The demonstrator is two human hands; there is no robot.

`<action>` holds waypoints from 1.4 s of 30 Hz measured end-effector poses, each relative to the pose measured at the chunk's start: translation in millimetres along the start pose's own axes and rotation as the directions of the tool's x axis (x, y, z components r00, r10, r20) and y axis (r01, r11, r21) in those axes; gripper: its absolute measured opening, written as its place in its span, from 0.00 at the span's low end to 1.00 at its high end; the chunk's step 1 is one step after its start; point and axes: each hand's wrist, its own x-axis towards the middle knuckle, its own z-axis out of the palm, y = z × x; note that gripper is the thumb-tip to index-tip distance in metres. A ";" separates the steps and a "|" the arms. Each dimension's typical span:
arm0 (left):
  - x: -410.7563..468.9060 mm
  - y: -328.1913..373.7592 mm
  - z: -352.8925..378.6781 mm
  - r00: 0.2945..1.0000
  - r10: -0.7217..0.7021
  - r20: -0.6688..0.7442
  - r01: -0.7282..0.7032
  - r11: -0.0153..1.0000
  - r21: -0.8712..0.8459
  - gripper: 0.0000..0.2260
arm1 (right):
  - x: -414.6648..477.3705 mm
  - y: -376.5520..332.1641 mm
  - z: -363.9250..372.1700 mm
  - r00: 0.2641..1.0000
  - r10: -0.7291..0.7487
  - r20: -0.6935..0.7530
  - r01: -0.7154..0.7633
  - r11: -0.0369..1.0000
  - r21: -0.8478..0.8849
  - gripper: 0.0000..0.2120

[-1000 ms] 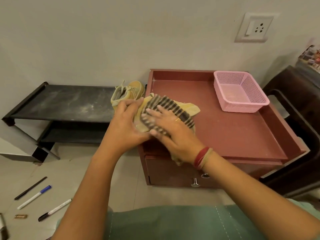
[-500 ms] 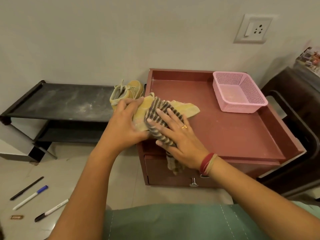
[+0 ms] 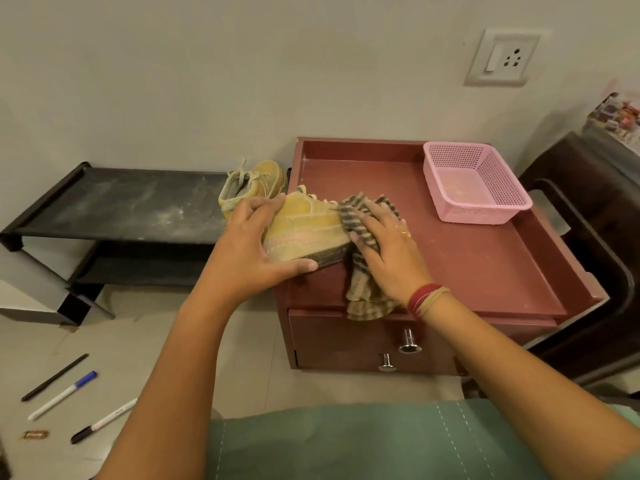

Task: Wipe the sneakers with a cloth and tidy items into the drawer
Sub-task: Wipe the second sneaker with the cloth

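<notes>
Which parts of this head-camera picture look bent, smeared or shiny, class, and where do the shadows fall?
Head view: the light is soft and even, with only a faint shadow under the sneaker on the cabinet top. Small glare spots sit on the metal drawer knobs. Wide-angle bending tilts the wall socket and splays the black rack. The colourful packet at the right edge is smeared.

Two tan suede lace-up sneakers: the near sneaker (image 3: pixel 304 230) and the far sneaker (image 3: pixel 263 178). One brown-striped cloth (image 3: pixel 365 299). One pink plastic mesh basket (image 3: pixel 474 188). Three pens (all on the floor): black stick pen (image 3: pixel 55 376), blue-capped white pen (image 3: pixel 62 394), black-capped white marker (image 3: pixel 104 420). Two chrome drawer knobs: upper knob (image 3: pixel 408 341), lower knob (image 3: pixel 387 362).
</notes>
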 end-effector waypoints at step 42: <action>23.1 31.0 21.3 0.994 -0.104 0.024 0.090 0.939 0.333 0.43 | -15.0 14.9 -5.8 0.954 -0.249 0.169 0.267 0.960 -0.090 0.23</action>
